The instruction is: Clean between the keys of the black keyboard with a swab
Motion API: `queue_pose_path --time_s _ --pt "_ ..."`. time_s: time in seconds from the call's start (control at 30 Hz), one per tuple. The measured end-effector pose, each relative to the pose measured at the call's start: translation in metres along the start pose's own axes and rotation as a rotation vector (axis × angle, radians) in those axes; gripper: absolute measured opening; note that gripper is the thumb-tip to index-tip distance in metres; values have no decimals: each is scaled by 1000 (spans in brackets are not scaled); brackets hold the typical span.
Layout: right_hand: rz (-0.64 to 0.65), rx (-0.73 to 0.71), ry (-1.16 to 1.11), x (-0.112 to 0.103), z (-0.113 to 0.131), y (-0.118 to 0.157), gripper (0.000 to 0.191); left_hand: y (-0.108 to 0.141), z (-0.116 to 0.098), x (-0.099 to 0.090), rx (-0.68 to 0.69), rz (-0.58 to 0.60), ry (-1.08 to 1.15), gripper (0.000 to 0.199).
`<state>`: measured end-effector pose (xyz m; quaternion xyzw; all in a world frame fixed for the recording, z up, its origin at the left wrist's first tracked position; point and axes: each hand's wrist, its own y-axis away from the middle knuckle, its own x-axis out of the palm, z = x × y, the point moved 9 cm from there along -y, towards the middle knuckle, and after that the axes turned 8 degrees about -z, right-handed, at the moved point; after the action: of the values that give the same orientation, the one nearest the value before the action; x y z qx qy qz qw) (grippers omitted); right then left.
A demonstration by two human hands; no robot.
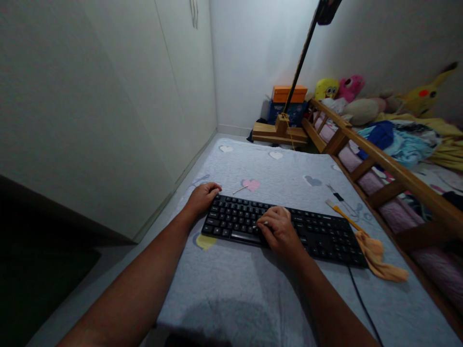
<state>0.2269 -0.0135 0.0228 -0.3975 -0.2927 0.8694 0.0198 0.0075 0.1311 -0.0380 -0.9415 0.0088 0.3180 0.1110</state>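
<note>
A black keyboard (238,219) lies at a slight slant on the cloth-covered table. My left hand (202,198) is closed on its upper left corner, thumb along the edge. Over the middle keys, my right hand (280,229) is pinched round a thin white stick, which looks like a cotton swab (265,223); the fingers hide most of it. Another cotton swab (240,190) rests on the cloth behind the keyboard, across a pink printed heart.
Right of the keyboard lie a yellow-handled brush (347,218), an orange cloth (376,255) and a slim tool with a black middle (338,196). The keyboard's cable (361,299) runs toward me. A wooden bed rail (390,166) borders the right side, a white wardrobe (144,96) the left.
</note>
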Motion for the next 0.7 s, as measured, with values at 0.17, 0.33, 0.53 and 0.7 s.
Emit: queue_pose_path --time_s 0.17,0.33,0.53,0.7 --pt "5 -2 7 2 1 -1 15 0 0 1 3 5 -1 33" --pt "27 -17 0 8 6 -4 16 0 0 0 2 3 10 32" --pt "26 -41 6 9 8 -6 15 1 -1 0 -6 3 11 33" --pt "25 -42 -3 9 8 -6 14 1 -3 0 0 3 8 34"
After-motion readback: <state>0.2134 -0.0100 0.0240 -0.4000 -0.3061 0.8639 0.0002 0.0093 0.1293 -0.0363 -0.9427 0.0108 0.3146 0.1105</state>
